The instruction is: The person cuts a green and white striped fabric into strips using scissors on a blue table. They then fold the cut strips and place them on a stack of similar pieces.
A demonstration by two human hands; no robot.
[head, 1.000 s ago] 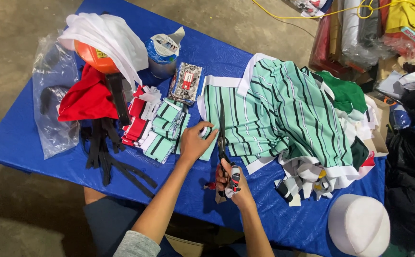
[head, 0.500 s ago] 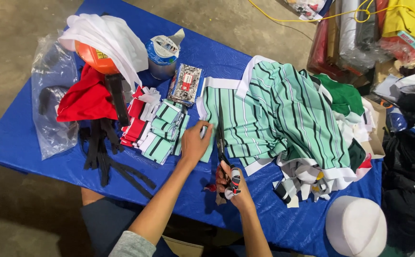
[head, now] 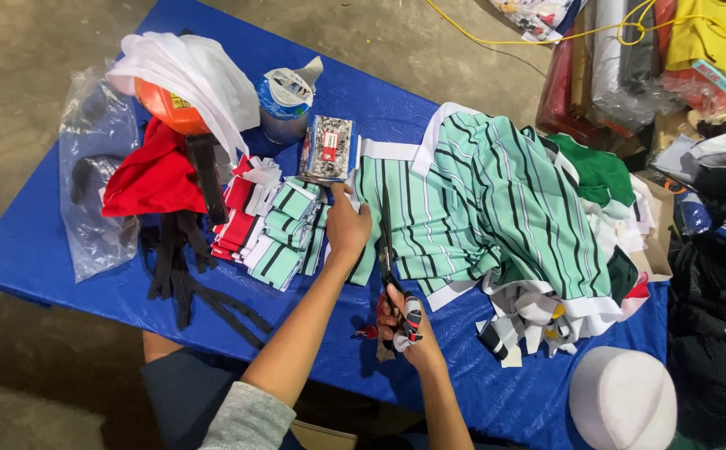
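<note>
Scissors (head: 385,242) have advanced up the striped fabric's (head: 480,200) edge.

Even, fairly bright overhead light, no hard glare. Blue table (head: 496,392) evenly lit; soft shadow under the right hand (head: 405,329) and along the left forearm. Concrete floor (head: 38,50) dimmer toward 9 o'clock. Slight wide-angle bend at edges. Dark clothing pile (head: 717,333) at 3 o'clock is murky, detail probably lost. Focus mostly sharp.

Left hand (head: 348,227) flat, palm down; right hand (head: 405,327) fingers curled.
</note>
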